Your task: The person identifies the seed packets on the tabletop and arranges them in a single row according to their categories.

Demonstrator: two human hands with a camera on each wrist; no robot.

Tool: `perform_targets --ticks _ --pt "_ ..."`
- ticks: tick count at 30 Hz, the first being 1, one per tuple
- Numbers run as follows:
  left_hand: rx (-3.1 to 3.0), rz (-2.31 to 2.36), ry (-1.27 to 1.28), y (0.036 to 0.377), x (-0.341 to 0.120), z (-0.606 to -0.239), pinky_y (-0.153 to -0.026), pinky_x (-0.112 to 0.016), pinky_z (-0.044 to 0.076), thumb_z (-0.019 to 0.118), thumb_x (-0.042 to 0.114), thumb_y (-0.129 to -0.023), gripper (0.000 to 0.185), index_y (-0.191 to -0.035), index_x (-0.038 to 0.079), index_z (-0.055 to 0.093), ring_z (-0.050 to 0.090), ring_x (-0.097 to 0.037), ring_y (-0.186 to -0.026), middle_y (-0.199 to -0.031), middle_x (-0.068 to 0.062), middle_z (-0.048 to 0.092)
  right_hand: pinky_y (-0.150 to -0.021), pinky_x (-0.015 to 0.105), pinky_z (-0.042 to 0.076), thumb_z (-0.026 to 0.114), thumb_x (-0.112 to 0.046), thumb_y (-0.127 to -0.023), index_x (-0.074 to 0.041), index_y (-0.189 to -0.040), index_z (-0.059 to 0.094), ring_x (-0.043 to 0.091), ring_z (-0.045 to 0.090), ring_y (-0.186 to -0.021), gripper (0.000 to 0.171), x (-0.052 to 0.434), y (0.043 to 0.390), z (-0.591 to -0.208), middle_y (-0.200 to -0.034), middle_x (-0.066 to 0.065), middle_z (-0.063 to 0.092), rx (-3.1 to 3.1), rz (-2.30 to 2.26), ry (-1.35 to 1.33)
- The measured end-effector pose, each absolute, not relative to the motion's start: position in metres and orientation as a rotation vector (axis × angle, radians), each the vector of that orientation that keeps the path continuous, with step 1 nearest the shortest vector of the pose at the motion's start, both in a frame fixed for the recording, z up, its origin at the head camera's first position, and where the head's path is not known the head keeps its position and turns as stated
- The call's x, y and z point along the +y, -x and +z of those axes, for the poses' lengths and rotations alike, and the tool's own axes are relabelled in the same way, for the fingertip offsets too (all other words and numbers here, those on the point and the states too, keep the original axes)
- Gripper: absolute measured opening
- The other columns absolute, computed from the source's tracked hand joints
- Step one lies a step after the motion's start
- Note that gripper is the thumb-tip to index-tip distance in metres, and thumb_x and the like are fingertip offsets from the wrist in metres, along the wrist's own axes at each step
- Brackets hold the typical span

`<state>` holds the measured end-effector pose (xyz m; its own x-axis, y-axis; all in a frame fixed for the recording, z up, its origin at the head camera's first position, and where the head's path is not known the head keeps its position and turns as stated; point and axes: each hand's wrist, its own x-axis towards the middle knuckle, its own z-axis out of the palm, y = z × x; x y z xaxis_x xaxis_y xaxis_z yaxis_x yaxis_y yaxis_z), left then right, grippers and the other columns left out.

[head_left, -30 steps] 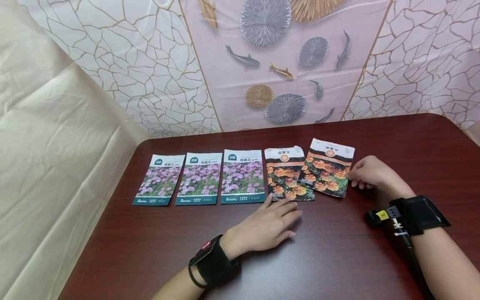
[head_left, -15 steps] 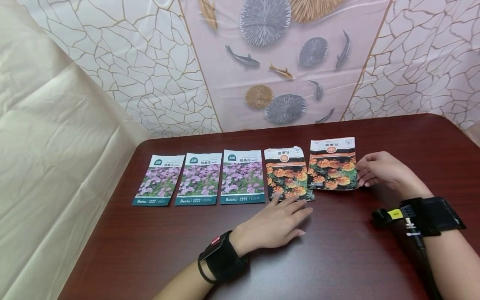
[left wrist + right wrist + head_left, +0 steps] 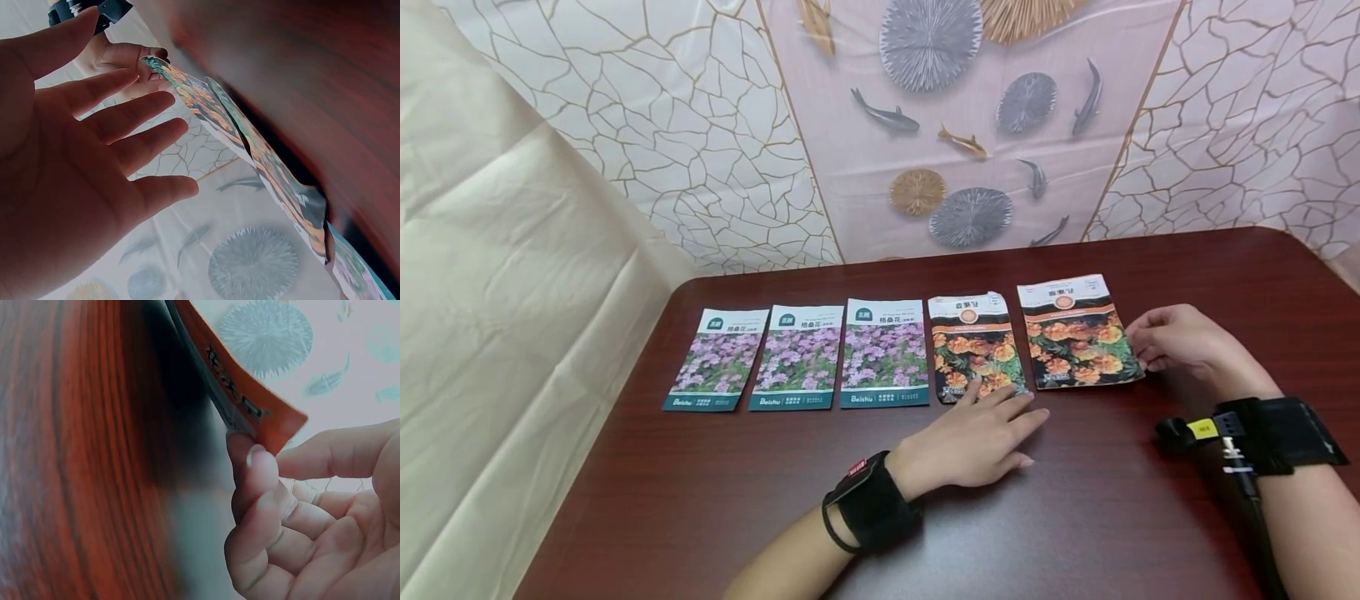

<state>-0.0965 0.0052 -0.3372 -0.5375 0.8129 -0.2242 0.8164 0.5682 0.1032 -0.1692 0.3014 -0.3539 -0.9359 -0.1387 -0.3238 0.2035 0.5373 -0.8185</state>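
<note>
My right hand (image 3: pixel 1183 343) pinches the lower right corner of an orange marigold seed packet (image 3: pixel 1078 337) between thumb and fingers. In the right wrist view the packet (image 3: pixel 234 381) is seen nearly edge-on, tilted off the dark wood, an orange face with black characters showing. To its left lies a second marigold seed packet (image 3: pixel 973 346), slightly creased, with a narrow gap between the two. Fingers spread, my left hand (image 3: pixel 973 446) hovers low by that packet's bottom edge, fingertips overlapping it in the head view. The left wrist view shows the left palm (image 3: pixel 69 181) holding nothing.
Three purple-flower seed packets (image 3: pixel 886 354) stand in a row to the left on the dark red table (image 3: pixel 715 492). Behind the table hangs a patterned cloth (image 3: pixel 850 200); a pale cloth (image 3: pixel 497 292) covers the left side.
The right marigold packet has moved right, off the one it overlapped, and its tilt has changed. My right hand moved right with it; my left hand drifted right too.
</note>
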Motion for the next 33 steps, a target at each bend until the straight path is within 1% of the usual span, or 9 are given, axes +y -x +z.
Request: perform_targets --ticks 6,10,16,20,29,33 --pt "2.547 -0.045 -1.308 0.1 0.021 -0.339 -0.11 -0.041 0.007 0.038 0.045 -0.094 0.057 -0.146 0.026 0.022 0.012 -0.014 -0.137 -0.15 0.001 0.018 -0.057 0.033 0.05 0.046 -0.005 -0.093 0.018 -0.11 0.044 0.014 0.054 -0.062 0.029 0.306 0.169 -0.355 -0.076 0.004 0.053 2.452 -1.328 -0.046" --pt "2.566 -0.087 -1.287 0.101 0.032 -0.341 -0.11 -0.042 0.008 0.038 0.046 -0.094 0.057 -0.146 0.027 0.022 0.012 -0.013 -0.137 -0.15 0.002 0.019 -0.056 0.033 0.05 0.047 -0.005 -0.092 0.018 -0.11 0.044 0.014 0.054 -0.061 0.029 0.305 0.168 -0.355 -0.075 0.004 0.054 2.466 -1.308 -0.045" --pt "2.544 -0.147 -1.227 0.103 0.044 -0.344 -0.11 -0.043 0.008 0.038 0.048 -0.093 0.058 -0.146 0.031 0.02 0.013 -0.013 -0.137 -0.151 0.003 0.016 -0.055 0.032 0.049 0.044 -0.004 -0.09 0.018 -0.11 0.043 0.014 0.052 -0.06 0.029 0.303 0.167 -0.356 -0.075 0.004 0.053 2.463 -1.3 -0.039" --pt "2.496 -0.166 -1.187 0.105 0.048 -0.346 -0.11 -0.042 0.007 0.038 0.05 -0.092 0.059 -0.145 0.034 0.018 0.011 -0.012 -0.137 -0.151 0.005 0.014 -0.055 0.032 0.048 0.043 -0.003 -0.09 0.018 -0.111 0.042 0.014 0.051 -0.06 0.029 0.302 0.166 -0.357 -0.077 0.005 0.053 2.459 -1.303 -0.031" --pt "2.452 -0.227 -1.129 0.104 0.051 -0.347 -0.109 -0.04 0.011 0.04 0.052 -0.091 0.06 -0.144 0.037 0.017 0.01 -0.01 -0.137 -0.151 0.007 0.014 -0.054 0.034 0.049 0.048 -0.003 -0.089 0.016 -0.106 0.044 0.018 0.054 -0.059 0.026 0.297 0.166 -0.357 -0.074 0.007 0.054 2.453 -1.245 -0.028" --pt "2.46 -0.232 -1.124 0.103 0.051 -0.346 -0.11 -0.04 0.011 0.04 0.052 -0.091 0.06 -0.144 0.037 0.017 0.01 -0.01 -0.137 -0.151 0.007 0.013 -0.053 0.034 0.048 0.048 -0.002 -0.087 0.016 -0.105 0.044 0.019 0.054 -0.058 0.026 0.297 0.166 -0.357 -0.073 0.007 0.054 2.451 -1.216 -0.023"
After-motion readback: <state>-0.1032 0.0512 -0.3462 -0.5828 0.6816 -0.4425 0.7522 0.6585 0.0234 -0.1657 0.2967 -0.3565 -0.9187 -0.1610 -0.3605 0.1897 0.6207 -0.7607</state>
